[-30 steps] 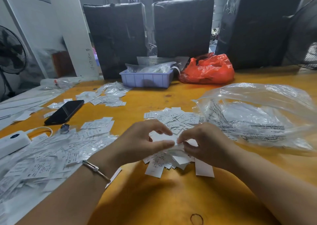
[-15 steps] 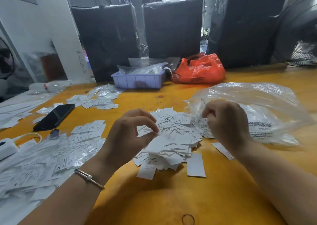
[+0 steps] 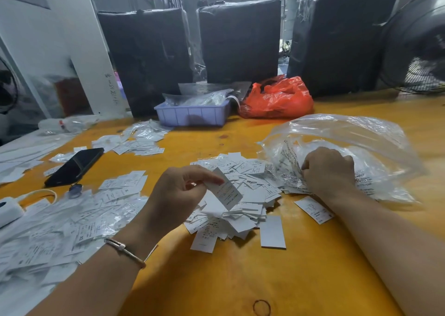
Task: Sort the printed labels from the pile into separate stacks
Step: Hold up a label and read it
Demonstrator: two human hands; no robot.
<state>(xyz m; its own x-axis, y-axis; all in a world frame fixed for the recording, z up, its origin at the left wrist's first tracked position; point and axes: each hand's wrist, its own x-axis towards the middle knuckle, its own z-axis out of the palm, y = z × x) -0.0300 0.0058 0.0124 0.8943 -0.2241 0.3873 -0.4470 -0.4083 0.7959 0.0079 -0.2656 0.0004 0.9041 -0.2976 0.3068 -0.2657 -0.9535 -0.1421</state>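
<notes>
Lying nearest on the orange table (image 3: 313,279) is a small dark ring (image 3: 261,307), just ahead of the person's two bare forearms. Beyond it, the left hand (image 3: 178,195), with a thin bracelet (image 3: 125,249) at the wrist, pinches a single printed label (image 3: 227,191) between thumb and fingertips, holding it tilted just above the central pile of labels (image 3: 240,195). One blank white label (image 3: 272,232) lies apart at the near right edge of that pile, and another printed one (image 3: 313,209) lies beside the right forearm. The right hand (image 3: 328,171) is curled, knuckles up, at the mouth of a clear plastic bag (image 3: 349,147) to the right of the pile; what its fingers grip, if anything, is hidden. To the left, a broad spread of labels in plastic sleeves (image 3: 60,231) covers the table, with a white charger (image 3: 8,211) and a black phone (image 3: 74,166) beyond it. Farther back lies a smaller stack of labels (image 3: 134,142). At the far edge stand a lilac tray (image 3: 192,117), a red plastic bag (image 3: 277,99) and three wrapped black bundles (image 3: 240,41)
</notes>
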